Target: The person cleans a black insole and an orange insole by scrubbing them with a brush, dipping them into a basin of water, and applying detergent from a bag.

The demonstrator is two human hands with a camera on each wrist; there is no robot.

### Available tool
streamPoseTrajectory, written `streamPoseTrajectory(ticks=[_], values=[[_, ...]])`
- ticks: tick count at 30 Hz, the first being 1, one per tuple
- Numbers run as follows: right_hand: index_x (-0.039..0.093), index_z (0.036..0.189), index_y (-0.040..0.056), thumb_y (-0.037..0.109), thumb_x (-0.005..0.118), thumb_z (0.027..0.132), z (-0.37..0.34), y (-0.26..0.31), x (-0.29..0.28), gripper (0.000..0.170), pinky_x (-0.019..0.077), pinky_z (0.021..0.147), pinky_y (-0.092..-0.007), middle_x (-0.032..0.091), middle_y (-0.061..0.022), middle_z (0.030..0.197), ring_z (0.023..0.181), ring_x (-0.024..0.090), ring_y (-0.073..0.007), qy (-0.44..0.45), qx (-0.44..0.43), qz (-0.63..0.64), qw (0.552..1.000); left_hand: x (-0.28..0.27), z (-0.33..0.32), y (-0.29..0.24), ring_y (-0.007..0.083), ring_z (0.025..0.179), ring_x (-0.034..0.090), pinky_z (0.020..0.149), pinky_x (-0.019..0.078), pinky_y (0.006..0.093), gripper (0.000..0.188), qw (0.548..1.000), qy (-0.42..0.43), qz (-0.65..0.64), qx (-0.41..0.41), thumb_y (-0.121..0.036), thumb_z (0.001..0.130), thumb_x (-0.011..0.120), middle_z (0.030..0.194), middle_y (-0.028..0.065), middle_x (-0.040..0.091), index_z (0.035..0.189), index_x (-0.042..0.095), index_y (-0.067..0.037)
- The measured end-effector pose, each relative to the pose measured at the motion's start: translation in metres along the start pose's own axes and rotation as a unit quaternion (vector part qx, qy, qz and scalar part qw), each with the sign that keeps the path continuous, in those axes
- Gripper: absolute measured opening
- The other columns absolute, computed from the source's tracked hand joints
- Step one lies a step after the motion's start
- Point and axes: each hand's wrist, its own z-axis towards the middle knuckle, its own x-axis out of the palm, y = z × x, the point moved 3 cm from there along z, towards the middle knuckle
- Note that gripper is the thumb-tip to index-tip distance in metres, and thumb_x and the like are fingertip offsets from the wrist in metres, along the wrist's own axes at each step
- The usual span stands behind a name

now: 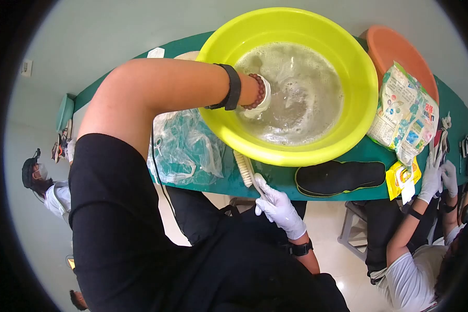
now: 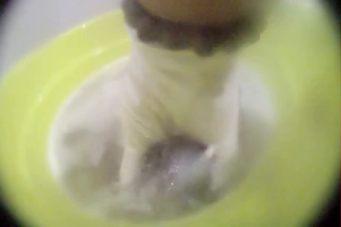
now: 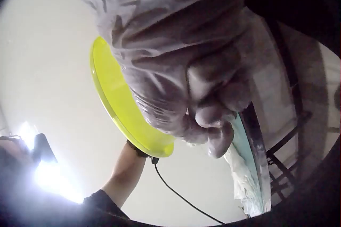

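Note:
My left hand [image 2: 178,91], white-gloved, reaches down into grey, sudsy water in a yellow-green basin [image 1: 359,99]. In the left wrist view its thumb and fingers straddle a dark object [image 2: 176,158], half hidden by cloudy water; I cannot tell its kind. My right hand [image 1: 282,210], also gloved, grips the handle of a scrubbing brush [image 1: 244,169] in front of the basin. The white bristles face left, over the green table's near edge. Just right of the brush, a black shoe [image 1: 340,178] with thin yellow-green edging lies on the table.
A crumpled clear plastic bag [image 1: 187,148] lies left of the basin. At the right are a printed detergent bag [image 1: 405,117], an orange basin [image 1: 400,44] and a small yellow packet [image 1: 402,179]. Another gloved person sits close by on the right. A black cable hangs at the left.

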Motion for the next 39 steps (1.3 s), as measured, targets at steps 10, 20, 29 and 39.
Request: streamPoseTrajectory(ticks=[10, 20, 29, 39], values=[[0.029, 0.153, 0.0092, 0.003, 0.055, 0.095, -0.003, 0.0, 0.003, 0.064, 0.0409, 0.052, -0.0175, 0.059, 0.0014, 0.113, 0.067, 0.049, -0.0026, -0.01, 0.003, -0.016, 1.0, -0.033, -0.073, 0.02, 0.0326, 0.097, 0.066, 0.084, 0.0533, 0.0402, 0.024, 0.936, -0.342, -0.084, -0.018, -0.012, 0.085, 0.061, 0.102, 0.0116, 0.07, 0.108, 0.069, -0.012], [0.031, 0.153, 0.0101, 0.007, 0.055, 0.094, -0.007, 0.001, 0.014, 0.064, 0.0402, 0.055, -0.0193, 0.054, 0.0049, 0.076, 0.063, 0.047, -0.0034, -0.06, -0.026, -0.089, 0.994, -0.045, -0.169, 0.007, 0.035, 0.098, 0.064, 0.088, 0.0494, 0.0404, 0.053, 0.852, -0.392, -0.311, -0.152, -0.054, 0.092, 0.054, 0.104, 0.0199, 0.069, 0.121, 0.064, -0.011], [0.03, 0.152, 0.0057, 0.003, 0.054, 0.093, -0.006, -0.004, 0.018, 0.064, 0.0457, 0.064, -0.0208, 0.059, 0.0, 0.112, 0.068, 0.048, -0.0051, -0.072, -0.063, -0.063, 0.993, -0.029, -0.16, 0.018, 0.0223, 0.09, 0.062, 0.081, 0.0479, 0.0339, 0.042, 0.707, -0.441, -0.549, -0.062, -0.036, 0.091, 0.051, 0.1, 0.0095, 0.067, 0.118, 0.062, -0.005], [0.032, 0.152, 0.0069, 0.001, 0.055, 0.092, -0.004, -0.007, 0.017, 0.064, 0.0471, 0.066, -0.0218, 0.058, -0.0001, 0.119, 0.069, 0.048, -0.0055, -0.074, -0.064, -0.065, 0.993, -0.03, -0.139, 0.031, 0.0207, 0.091, 0.064, 0.081, 0.0497, 0.0352, 0.043, 0.727, -0.384, -0.564, -0.073, -0.036, 0.087, 0.062, 0.105, 0.0103, 0.069, 0.116, 0.067, -0.005]])
